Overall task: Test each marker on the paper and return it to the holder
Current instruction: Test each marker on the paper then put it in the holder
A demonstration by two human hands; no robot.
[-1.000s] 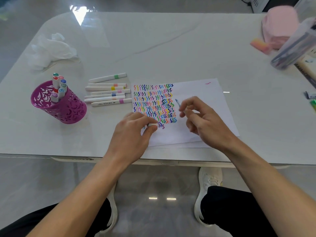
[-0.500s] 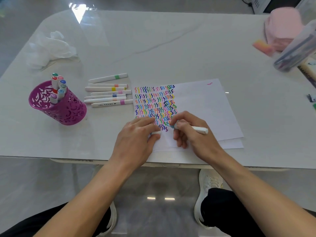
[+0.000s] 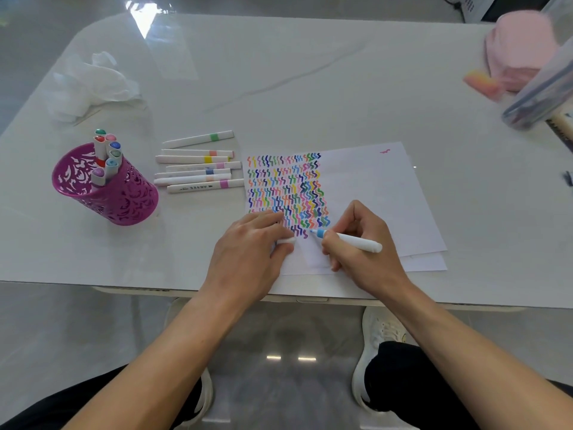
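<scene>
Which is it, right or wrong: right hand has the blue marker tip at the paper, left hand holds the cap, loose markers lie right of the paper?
Wrong on one point: the head view shows the loose markers left of the paper, beside the purple holder. The right hand with the blue marker at the paper and left hand holding the cap are correct.

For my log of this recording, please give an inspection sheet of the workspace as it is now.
Surface: glossy white table.
Job's things: paper with coloured squiggles; loose markers lying beside purple holder with several more markers.
Clutter: crumpled plastic, pink object, clear case.
Hands: left hand holds white cap, rests on paper; right hand grips blue marker, tip at paper.
Cables: nothing seen on table.
Surroundings: grey floor, white shoes.
</scene>
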